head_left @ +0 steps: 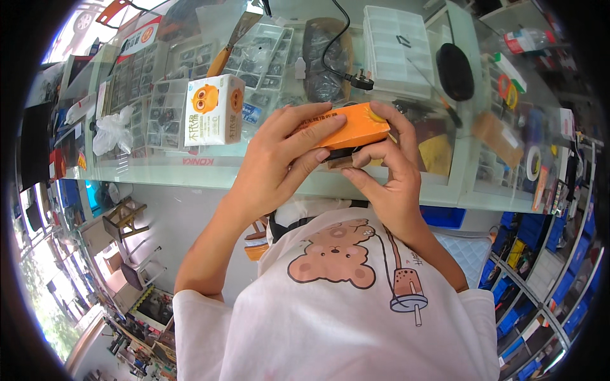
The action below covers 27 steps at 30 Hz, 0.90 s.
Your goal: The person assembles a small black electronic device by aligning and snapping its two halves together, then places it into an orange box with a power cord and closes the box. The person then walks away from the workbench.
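Note:
An orange cardboard box [359, 128] with dark print is held up between my two hands, just above the near edge of the glass counter. My left hand [279, 143] grips its left end, fingers lying over the top and thumb below. Around its right end curl the fingers of my right hand [391, 168]. Under the box, between my thumbs, a black item [343, 153] shows in part; its kind I cannot make out. To the left, a white tissue pack [206, 114] with an orange cartoon bird stands on the counter.
A black plug [362, 80] on a cable lies beyond the box. Further right are a clear compartment case [398, 51], a black oval object [455, 71] and a screwdriver [452, 113]. At the left are a scraper [232, 44] with a wooden handle and a crumpled plastic bag [114, 131].

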Each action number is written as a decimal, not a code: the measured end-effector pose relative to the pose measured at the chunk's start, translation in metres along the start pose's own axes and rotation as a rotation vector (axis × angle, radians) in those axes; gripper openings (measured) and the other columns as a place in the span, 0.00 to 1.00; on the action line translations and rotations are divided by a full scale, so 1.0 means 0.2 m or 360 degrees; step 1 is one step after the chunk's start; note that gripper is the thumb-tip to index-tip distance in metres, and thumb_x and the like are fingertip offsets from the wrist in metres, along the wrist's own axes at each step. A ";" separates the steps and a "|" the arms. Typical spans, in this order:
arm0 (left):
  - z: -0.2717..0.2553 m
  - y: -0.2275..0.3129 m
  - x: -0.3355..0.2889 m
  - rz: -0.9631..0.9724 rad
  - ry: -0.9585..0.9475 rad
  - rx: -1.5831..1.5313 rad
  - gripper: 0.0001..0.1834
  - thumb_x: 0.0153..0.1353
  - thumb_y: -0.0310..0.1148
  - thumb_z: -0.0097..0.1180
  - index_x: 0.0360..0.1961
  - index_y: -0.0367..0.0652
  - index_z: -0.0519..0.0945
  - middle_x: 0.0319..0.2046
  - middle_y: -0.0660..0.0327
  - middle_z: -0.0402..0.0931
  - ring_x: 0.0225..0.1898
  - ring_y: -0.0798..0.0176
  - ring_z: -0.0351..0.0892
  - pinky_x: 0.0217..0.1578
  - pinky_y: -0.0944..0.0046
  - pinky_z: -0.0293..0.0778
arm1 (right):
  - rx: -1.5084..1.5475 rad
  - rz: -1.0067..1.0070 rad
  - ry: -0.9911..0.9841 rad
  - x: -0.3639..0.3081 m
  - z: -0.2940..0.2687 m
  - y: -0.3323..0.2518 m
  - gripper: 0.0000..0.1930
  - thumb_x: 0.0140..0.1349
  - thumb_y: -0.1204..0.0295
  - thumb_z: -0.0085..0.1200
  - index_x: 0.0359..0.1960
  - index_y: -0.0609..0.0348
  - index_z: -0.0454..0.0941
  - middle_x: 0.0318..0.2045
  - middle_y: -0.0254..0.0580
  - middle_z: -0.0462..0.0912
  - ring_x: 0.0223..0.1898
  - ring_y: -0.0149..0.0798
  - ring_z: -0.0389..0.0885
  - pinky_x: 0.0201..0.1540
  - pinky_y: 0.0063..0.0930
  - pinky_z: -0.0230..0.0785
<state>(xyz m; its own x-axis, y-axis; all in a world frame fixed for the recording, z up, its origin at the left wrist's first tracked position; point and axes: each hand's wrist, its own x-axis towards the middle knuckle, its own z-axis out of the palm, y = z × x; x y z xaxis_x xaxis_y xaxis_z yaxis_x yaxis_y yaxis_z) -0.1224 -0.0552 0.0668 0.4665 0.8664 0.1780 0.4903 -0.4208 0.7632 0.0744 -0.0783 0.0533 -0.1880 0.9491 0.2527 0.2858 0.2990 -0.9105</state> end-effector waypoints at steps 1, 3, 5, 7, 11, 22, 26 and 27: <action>-0.01 0.01 0.00 0.0021 -0.0031 0.0057 0.21 0.58 0.28 0.53 0.54 0.48 0.76 0.54 0.52 0.70 0.50 0.51 0.71 0.53 0.53 0.66 | 0.0058 -0.0024 -0.0012 -0.01 0.00 0.03 0.12 0.44 0.82 0.65 0.27 0.57 0.74 0.60 0.48 0.59 0.61 0.51 0.62 0.58 0.41 0.63; -0.02 0.04 0.01 0.0081 -0.0065 0.0253 0.21 0.57 0.29 0.53 0.54 0.52 0.77 0.54 0.54 0.71 0.49 0.51 0.72 0.54 0.50 0.65 | 0.0057 -0.0162 0.0025 -0.05 0.01 0.10 0.11 0.44 0.82 0.65 0.27 0.58 0.74 0.60 0.49 0.59 0.61 0.52 0.63 0.59 0.42 0.62; -0.02 0.06 0.02 0.0161 -0.0069 0.0528 0.22 0.56 0.29 0.54 0.53 0.56 0.77 0.54 0.55 0.71 0.49 0.51 0.72 0.56 0.46 0.63 | 0.0041 -0.0202 0.0047 -0.06 0.00 0.12 0.12 0.44 0.82 0.64 0.27 0.58 0.74 0.60 0.49 0.59 0.60 0.53 0.64 0.60 0.44 0.61; 0.00 0.06 0.01 0.0186 -0.0041 0.0567 0.21 0.56 0.31 0.54 0.53 0.59 0.78 0.54 0.56 0.71 0.49 0.51 0.73 0.57 0.43 0.60 | 0.0032 -0.0152 0.0052 -0.06 -0.01 0.11 0.13 0.43 0.83 0.64 0.28 0.58 0.74 0.59 0.50 0.60 0.59 0.54 0.65 0.60 0.45 0.60; 0.02 0.05 -0.01 0.0187 -0.0040 0.0497 0.23 0.53 0.33 0.56 0.53 0.60 0.78 0.56 0.57 0.70 0.50 0.51 0.72 0.58 0.40 0.58 | 0.0172 -0.0228 0.0203 -0.04 0.01 0.15 0.15 0.42 0.82 0.65 0.31 0.55 0.75 0.56 0.49 0.67 0.57 0.53 0.67 0.57 0.42 0.64; 0.02 0.01 0.00 0.0302 -0.0061 0.0509 0.32 0.46 0.32 0.62 0.57 0.56 0.73 0.58 0.58 0.67 0.50 0.50 0.70 0.54 0.45 0.65 | -0.0308 -0.0704 -0.0063 0.07 -0.08 0.22 0.20 0.41 0.77 0.66 0.40 0.52 0.78 0.52 0.44 0.75 0.57 0.52 0.68 0.55 0.40 0.66; 0.06 -0.04 0.01 0.0320 0.0080 0.0313 0.33 0.44 0.27 0.61 0.57 0.54 0.74 0.59 0.59 0.67 0.48 0.49 0.69 0.48 0.53 0.70 | -0.0301 -0.0773 -0.0035 0.09 -0.06 0.28 0.20 0.42 0.75 0.66 0.41 0.51 0.77 0.54 0.45 0.74 0.57 0.54 0.67 0.55 0.41 0.65; 0.06 -0.04 0.01 0.0299 0.0089 0.0275 0.33 0.44 0.27 0.61 0.57 0.53 0.73 0.59 0.59 0.67 0.48 0.49 0.69 0.48 0.53 0.70 | -0.0308 -0.0747 -0.0042 0.09 -0.06 0.27 0.20 0.43 0.74 0.66 0.42 0.51 0.77 0.54 0.45 0.74 0.57 0.54 0.67 0.56 0.41 0.65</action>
<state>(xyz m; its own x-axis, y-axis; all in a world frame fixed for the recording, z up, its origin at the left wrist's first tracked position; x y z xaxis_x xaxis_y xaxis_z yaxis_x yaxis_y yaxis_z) -0.1161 -0.0524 0.0529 0.5224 0.7802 0.3441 0.5196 -0.6112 0.5970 0.0966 -0.0435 0.0127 -0.3607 0.7059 0.6096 0.3330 0.7080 -0.6228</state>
